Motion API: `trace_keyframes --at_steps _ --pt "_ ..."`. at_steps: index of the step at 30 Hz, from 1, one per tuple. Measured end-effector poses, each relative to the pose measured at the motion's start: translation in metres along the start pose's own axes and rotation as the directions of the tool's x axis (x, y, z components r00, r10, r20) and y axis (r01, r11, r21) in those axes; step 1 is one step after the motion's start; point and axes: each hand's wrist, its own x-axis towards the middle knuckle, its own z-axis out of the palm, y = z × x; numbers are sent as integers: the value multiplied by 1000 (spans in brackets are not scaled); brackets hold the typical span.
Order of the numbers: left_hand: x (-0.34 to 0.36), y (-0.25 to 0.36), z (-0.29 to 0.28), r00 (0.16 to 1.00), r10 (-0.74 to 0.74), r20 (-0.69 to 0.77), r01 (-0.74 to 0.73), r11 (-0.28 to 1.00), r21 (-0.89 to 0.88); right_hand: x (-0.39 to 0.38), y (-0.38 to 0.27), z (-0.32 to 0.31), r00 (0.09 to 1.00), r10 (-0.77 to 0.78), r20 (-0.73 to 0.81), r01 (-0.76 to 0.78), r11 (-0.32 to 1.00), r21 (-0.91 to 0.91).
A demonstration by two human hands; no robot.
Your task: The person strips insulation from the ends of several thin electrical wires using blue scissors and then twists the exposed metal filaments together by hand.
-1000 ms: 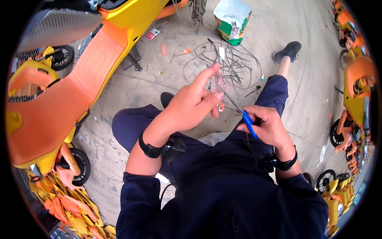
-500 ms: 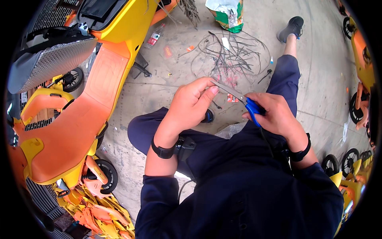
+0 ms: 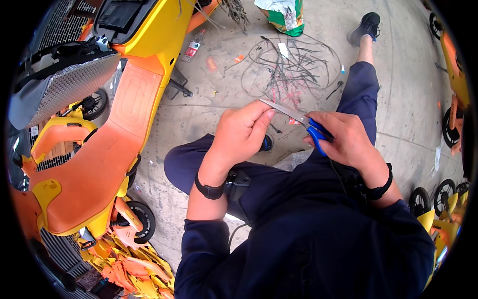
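Note:
My right hand (image 3: 343, 137) grips blue-handled scissors (image 3: 317, 134), their silver blades angled up toward my left hand (image 3: 239, 132). My left thumb and forefinger are pressed together at the blade tips; whatever lies between them is too small to make out. A tangled heap of thin dark cables (image 3: 291, 67) lies on the floor beyond my hands, with a few pinkish strands and a small white piece among them.
A yellow-and-orange scooter body (image 3: 99, 164) fills the left, above piled panels (image 3: 132, 274). More scooters (image 3: 450, 79) line the right. A green-white bag (image 3: 286, 17), a plastic bottle (image 3: 194, 45) and a black part (image 3: 178, 84) sit on the concrete floor (image 3: 403, 119).
My left forefinger was extended and has closed against the thumb at the blade tips. The scissors have tilted flatter and moved a little upward. The whole view has shifted as my head moved.

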Motion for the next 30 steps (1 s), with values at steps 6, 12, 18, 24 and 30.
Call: trace_keyframes --at_steps 6,12,18,24,30 --pt "0 1 -1 992 119 -39 -116 992 55 0 -2 -1 1000 17 -4 -17 1000 8" --pt "-7 8 -12 984 174 -36 -177 972 -157 -2 -12 -5 970 116 214 -208 852 480" --pt "-11 9 -15 984 173 -36 -174 917 -359 -8 -10 1 932 78 355 -331 587 739" --pt "-17 5 -16 985 170 -3 -149 855 -497 -8 -10 -3 841 -22 541 -523 229 821" --pt "-18 2 -14 979 203 -9 -165 769 -618 -10 -6 8 811 -175 559 -578 -84 812"
